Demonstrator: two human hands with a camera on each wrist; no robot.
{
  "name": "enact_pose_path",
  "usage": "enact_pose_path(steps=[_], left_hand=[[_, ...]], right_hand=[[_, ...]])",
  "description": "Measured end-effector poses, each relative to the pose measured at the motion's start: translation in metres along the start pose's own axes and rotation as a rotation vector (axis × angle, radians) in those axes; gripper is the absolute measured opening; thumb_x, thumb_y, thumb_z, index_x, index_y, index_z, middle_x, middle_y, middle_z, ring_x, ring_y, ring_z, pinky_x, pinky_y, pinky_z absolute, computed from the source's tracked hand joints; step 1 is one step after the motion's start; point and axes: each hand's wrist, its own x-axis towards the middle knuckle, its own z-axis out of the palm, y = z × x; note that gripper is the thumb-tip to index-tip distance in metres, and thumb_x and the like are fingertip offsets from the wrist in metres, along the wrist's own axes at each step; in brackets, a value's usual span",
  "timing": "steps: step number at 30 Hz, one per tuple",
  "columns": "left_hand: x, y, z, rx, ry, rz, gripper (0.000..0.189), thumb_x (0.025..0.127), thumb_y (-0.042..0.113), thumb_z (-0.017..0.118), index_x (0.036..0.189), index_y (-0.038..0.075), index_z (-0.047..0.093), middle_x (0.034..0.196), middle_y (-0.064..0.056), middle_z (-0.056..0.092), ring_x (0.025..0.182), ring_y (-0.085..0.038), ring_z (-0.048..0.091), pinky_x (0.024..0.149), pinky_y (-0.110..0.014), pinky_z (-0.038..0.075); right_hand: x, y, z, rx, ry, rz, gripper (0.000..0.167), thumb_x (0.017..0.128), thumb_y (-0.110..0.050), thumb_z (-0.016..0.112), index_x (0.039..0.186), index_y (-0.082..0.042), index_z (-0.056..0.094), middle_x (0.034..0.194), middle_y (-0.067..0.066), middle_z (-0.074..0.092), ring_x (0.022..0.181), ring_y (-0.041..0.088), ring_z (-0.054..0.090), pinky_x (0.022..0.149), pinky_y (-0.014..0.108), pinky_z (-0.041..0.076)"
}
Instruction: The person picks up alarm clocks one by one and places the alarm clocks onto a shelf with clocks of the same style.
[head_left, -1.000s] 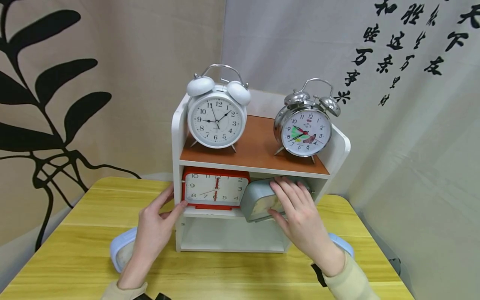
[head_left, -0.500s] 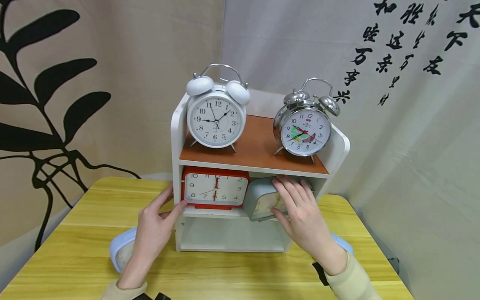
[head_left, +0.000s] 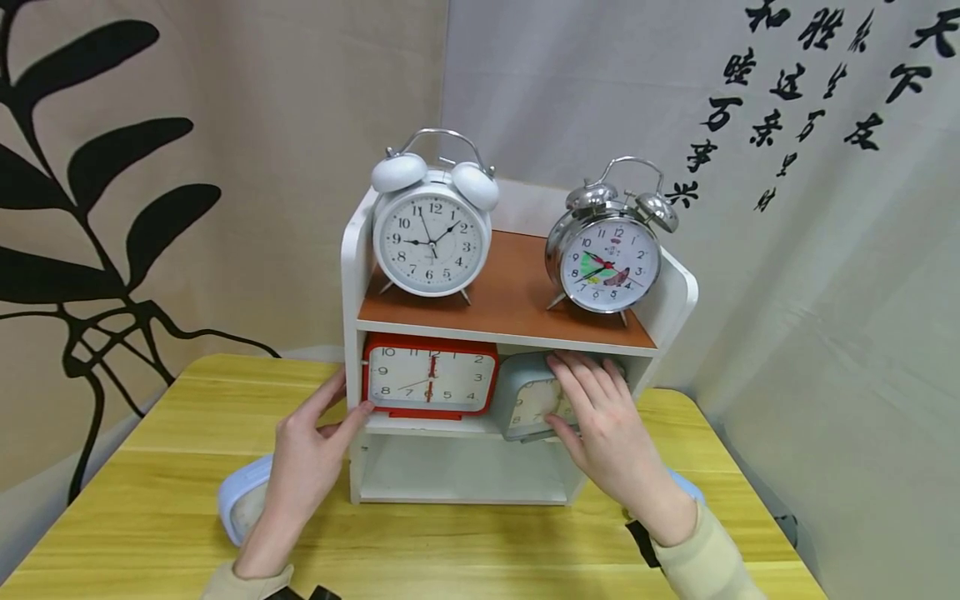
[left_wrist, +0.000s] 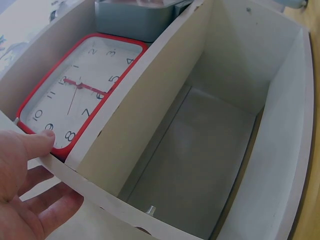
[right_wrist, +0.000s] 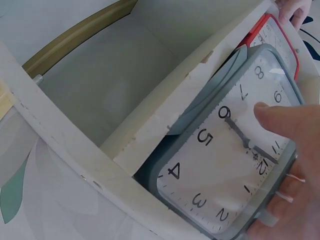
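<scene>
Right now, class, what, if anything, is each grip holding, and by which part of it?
The right grip holds the gray-blue clock by its top and face; the left grip clasps the white shelf by its side panel.

"What's by the left hand (head_left: 311,450)?"
"The left wall of the shelf (head_left: 465,471), and the left clock (head_left: 420,379) touching its thumb."
"By the right hand (head_left: 609,429)?"
"The right clock (head_left: 527,407), just beside the left one."
"Above?"
"On top, one clock (head_left: 432,258) inward of the left hand, another clock (head_left: 617,287) over the right."

left hand (head_left: 311,450): thumb (left_wrist: 40,144) opposite fingers (left_wrist: 60,207) | right hand (head_left: 603,425): fingers apparently bent
</scene>
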Motion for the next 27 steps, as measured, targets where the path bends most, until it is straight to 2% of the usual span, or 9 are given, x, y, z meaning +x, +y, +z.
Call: enact_pose_path(steps=[12,27], left_hand=[[0.0011,-0.0004,0.001,-0.001,-0.001,0.006,0.057,0.101,0.016,0.072,0.154,0.012,0.054,0.142,-0.025,0.067,0.124,-0.04,0.07,0.079,-0.019,0.065],[0.0003,0.0002,0.0003,0.009,0.004,-0.008,0.056,0.102,0.017,0.071,0.154,0.01,0.053,0.14,-0.027,0.067,0.118,-0.041,0.073,0.077,-0.01,0.061]], right_hand=[[-0.0001,-0.001,-0.0014,-0.018,-0.02,0.028,0.08,0.079,-0.019,0.093,0.148,-0.003,0.054,0.144,0.016,0.064,0.131,0.036,0.059,0.11,0.065,0.048],[0.0023,-0.0066,0.0047,-0.046,0.008,0.077,0.08,0.08,-0.02,0.092,0.149,-0.004,0.055,0.144,0.018,0.063,0.133,0.037,0.059,0.111,0.066,0.047]])
